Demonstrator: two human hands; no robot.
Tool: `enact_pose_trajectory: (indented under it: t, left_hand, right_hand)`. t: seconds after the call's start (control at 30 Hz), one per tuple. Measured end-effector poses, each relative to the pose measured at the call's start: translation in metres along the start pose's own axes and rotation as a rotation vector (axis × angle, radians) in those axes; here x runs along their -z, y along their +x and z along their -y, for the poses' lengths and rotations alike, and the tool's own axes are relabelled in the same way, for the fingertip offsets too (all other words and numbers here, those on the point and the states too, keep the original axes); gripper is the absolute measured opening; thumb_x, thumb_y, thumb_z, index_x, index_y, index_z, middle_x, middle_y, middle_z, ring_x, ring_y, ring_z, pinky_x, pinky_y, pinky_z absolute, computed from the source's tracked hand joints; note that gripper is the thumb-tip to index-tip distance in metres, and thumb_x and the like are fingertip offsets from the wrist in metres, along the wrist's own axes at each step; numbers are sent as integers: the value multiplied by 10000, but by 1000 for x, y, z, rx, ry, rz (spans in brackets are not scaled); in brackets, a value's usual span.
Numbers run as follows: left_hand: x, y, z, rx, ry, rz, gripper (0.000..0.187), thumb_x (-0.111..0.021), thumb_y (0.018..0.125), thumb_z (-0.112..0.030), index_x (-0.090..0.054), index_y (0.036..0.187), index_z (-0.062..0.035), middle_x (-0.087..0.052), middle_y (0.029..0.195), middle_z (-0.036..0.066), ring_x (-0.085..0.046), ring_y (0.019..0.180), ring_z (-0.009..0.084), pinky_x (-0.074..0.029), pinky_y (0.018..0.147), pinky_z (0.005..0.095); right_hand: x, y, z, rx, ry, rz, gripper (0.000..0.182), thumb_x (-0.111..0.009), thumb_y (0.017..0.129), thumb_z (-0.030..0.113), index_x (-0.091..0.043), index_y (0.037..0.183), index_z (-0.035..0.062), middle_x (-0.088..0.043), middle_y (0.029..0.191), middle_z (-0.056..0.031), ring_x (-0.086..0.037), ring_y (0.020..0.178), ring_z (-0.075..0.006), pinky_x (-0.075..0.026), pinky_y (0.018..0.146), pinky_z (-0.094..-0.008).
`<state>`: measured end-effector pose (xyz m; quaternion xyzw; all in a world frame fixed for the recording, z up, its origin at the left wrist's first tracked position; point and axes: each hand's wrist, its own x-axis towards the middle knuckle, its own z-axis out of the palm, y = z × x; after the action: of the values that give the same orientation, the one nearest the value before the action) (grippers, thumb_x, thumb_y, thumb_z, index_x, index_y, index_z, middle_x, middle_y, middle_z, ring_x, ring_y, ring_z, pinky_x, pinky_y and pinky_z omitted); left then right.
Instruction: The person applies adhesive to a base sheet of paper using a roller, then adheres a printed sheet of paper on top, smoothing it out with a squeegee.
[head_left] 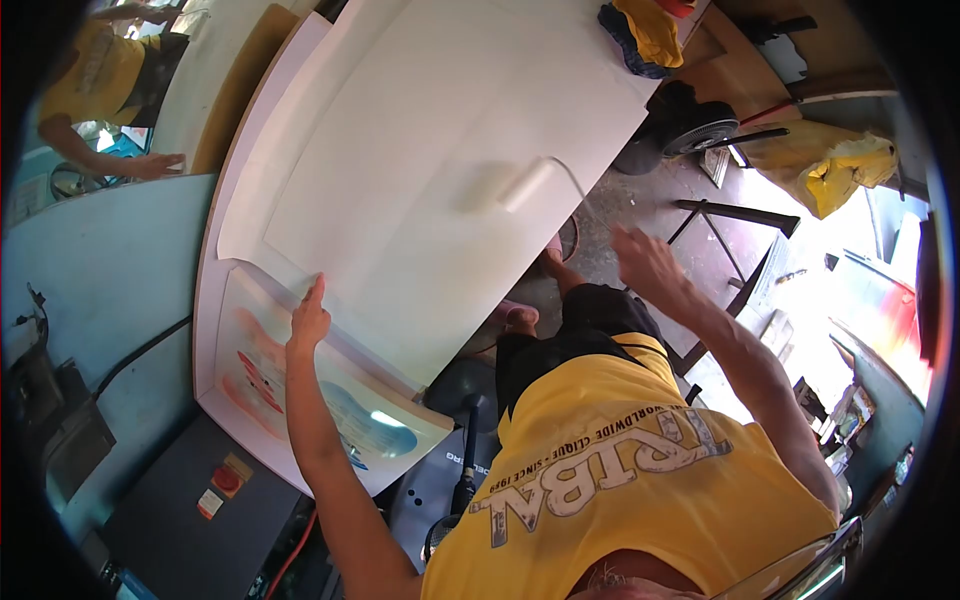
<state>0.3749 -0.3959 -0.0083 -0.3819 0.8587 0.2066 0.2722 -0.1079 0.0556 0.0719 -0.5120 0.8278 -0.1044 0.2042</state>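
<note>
My left hand [311, 315] rests on the white sheet near its lower left edge, index finger stretched out onto the surface and the other fingers curled. Off the right side of the table, my right hand [643, 262] is closed around the handle of a small white roller [525, 185]. The roller's thin bent wire frame runs from the hand to the roller, which is over the large white sheet [400, 150]. Below the sheet's lower edge, a printed sheet [390, 425] with red and blue shapes shows on the table.
Folded yellow and dark cloths [650, 35] lie at the table's far right corner. A black fan [700, 130] and a black metal stand [735, 215] are at the right. A dark box with a red switch [228, 480] stands at the lower left. A mirror at upper left shows a reflected person.
</note>
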Motion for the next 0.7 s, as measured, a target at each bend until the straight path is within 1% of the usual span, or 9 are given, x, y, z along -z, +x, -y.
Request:
enact_pose_trajectory:
  t: [0.07, 0.13, 0.23, 0.27, 0.33, 0.43, 0.53, 0.63, 0.7]
  left_hand:
    - [-6, -3, 6, -40, 3, -28, 843, -460, 835, 33, -218, 1600, -225, -424, 1536, 233, -480, 1347, 428, -436, 1083, 482]
    - [-3, -2, -2, -22, 21, -36, 844, -467, 830, 32, -224, 1598, -223, -433, 1531, 232, -501, 1325, 432, -447, 1063, 491]
    - [8, -7, -20, 41, 34, 3, 840, -468, 829, 29, -223, 1596, -211, -430, 1533, 231, -514, 1312, 430, -453, 1052, 493]
    - [11, -4, -21, 34, 29, -5, 837, -468, 830, 25, -224, 1596, -209, -429, 1534, 231, -513, 1314, 427, -452, 1054, 494]
    - [1, -4, -10, 29, 5, -16, 831, -468, 832, 18, -224, 1595, -204, -427, 1536, 229, -510, 1319, 422, -450, 1057, 495]
    - [3, -7, -16, 40, -19, -21, 820, -464, 837, 9, -227, 1593, -199, -424, 1538, 228, -505, 1324, 420, -448, 1063, 493]
    - [10, -8, -24, 63, 7, 6, 817, -457, 836, 9, -230, 1593, -200, -419, 1546, 217, -490, 1341, 413, -441, 1075, 485]
    - [16, -9, -32, 94, 44, 29, 816, -455, 837, 8, -232, 1593, -199, -417, 1550, 210, -491, 1341, 410, -441, 1075, 482]
    - [22, -2, -30, 103, 54, 33, 808, -457, 839, 3, -238, 1591, -195, -421, 1551, 196, -501, 1330, 412, -442, 1072, 487]
  right_hand:
    - [-20, 58, 10, 47, -87, 157, 454, -594, 881, 103, -507, 1297, -59, -676, 955, -188, -715, 801, -349, -582, 673, -445]
    - [-38, 102, 28, 21, -181, 125, 447, -577, 902, 119, -504, 1315, -34, -674, 960, -177, -719, 801, -324, -585, 664, -425]
    - [-42, 90, 33, -13, -164, 102, 438, -580, 915, 156, -510, 1314, -10, -674, 948, -166, -720, 807, -328, -587, 687, -417]
    - [-42, 67, 27, -52, -137, 97, 451, -591, 922, 192, -508, 1326, 9, -667, 970, -181, -715, 812, -342, -581, 723, -435]
    - [-24, 12, 32, -145, -123, 80, 370, -520, 1001, 171, -510, 1346, 35, -669, 1002, -218, -699, 855, -407, -561, 745, -511]
    - [-15, -13, 25, -193, -101, 252, 390, -522, 983, 139, -497, 1352, 18, -664, 1038, -238, -697, 854, -420, -563, 745, -511]
    - [-40, 44, 32, 20, -145, 38, 486, -596, 914, 221, -505, 1313, -40, -653, 1021, -235, -710, 814, -367, -571, 795, -471]
    - [-37, 101, 53, -70, -184, 184, 460, -618, 885, 195, -520, 1258, -55, -648, 1009, -218, -705, 803, -348, -573, 777, -456]
    - [-30, 65, 45, -45, -145, 61, 419, -620, 875, 162, -533, 1240, -25, -655, 967, -183, -699, 785, -339, -579, 725, -442]
